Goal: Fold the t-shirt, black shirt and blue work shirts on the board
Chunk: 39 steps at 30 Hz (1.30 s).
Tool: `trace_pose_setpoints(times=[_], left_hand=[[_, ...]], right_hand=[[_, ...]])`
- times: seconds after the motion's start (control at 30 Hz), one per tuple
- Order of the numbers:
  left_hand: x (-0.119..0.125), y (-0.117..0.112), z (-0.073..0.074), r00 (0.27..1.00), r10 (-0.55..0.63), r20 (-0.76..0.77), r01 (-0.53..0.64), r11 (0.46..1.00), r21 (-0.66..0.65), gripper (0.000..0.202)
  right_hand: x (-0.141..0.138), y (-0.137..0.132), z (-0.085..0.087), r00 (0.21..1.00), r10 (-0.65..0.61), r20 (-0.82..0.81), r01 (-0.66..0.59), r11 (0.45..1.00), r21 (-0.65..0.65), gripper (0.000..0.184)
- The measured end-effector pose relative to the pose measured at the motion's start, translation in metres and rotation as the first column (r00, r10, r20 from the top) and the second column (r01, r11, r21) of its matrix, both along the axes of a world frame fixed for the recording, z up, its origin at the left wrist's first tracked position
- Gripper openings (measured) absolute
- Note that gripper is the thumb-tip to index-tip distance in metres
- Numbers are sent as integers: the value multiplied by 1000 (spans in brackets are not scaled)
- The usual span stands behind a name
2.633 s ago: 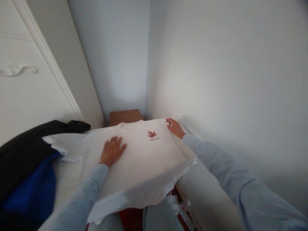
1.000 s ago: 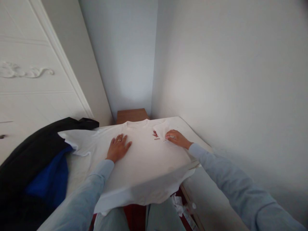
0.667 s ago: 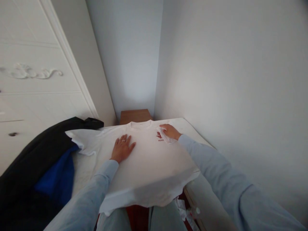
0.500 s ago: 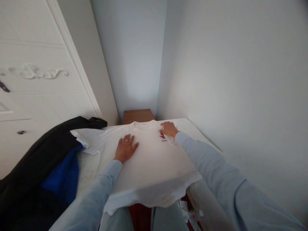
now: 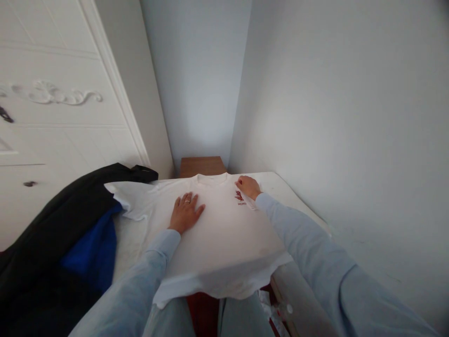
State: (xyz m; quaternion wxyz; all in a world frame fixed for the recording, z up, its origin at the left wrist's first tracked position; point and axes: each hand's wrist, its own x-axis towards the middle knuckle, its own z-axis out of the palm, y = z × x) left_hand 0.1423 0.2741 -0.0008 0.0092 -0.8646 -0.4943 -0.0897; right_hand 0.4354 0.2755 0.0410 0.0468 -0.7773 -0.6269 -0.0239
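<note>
A white T-shirt (image 5: 217, 234) lies spread out, collar away from me, its hem hanging over the near table edge. Flat on the left half of its chest rests my left hand (image 5: 185, 213), fingers stretched and a ring on one of them. My right hand (image 5: 248, 186) is closed at the right shoulder, beside the red print (image 5: 239, 195) with lettering under it. The fingers seem to pinch the T-shirt's fabric; their tips are partly hidden. The left sleeve is spread out, while the right sleeve is mostly behind my right hand and forearm.
Black clothing (image 5: 45, 234) with a blue garment (image 5: 93, 252) is heaped at the left. The white table (image 5: 280, 187) meets the wall on the right. A white wardrobe (image 5: 70, 140) stands at the left, and a brown wooden surface (image 5: 201, 165) lies behind the table.
The fingers of my right hand have curled closed at the T-shirt's shoulder. My left hand stays flat on the fabric. The view has shifted slightly.
</note>
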Motion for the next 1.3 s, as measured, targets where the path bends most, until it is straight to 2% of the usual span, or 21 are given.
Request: trace_pose_setpoints(times=[0.2,0.37,0.53,0.7,0.9,1.03,1.3], left_hand=[[-1,2,-3,999,-6,46,5,1000,13,60],[-1,3,-4,1000,-7,27,7,1000,29,60],[-1,3,-5,1000,-13,27,12,999,35,61],[-2,4,-6,999,-9,38,7,999,39,59],[-1,4,-6,1000,-9,21,8,999,39,60],[-1,2,-5,1000,0,11,0,1000,31,61],[-2,2,-4,1000,-1,2,1,1000,17,61]], right_hand=[[-4,5,-9,1000,-11,-16,11,1000,-14,27],[1,7,-7,999,0,-42,3,996,85,40],[12,4,-13,995,60,-82,-51,993,108,41],[35,5,-19,998,37,-54,-28,987,160,43],[65,7,-38,1000,-16,6,16,1000,18,50],[71,5,-53,1000,3,6,-3,1000,2,52],[72,5,-56,999,15,49,-15,1000,2,56]])
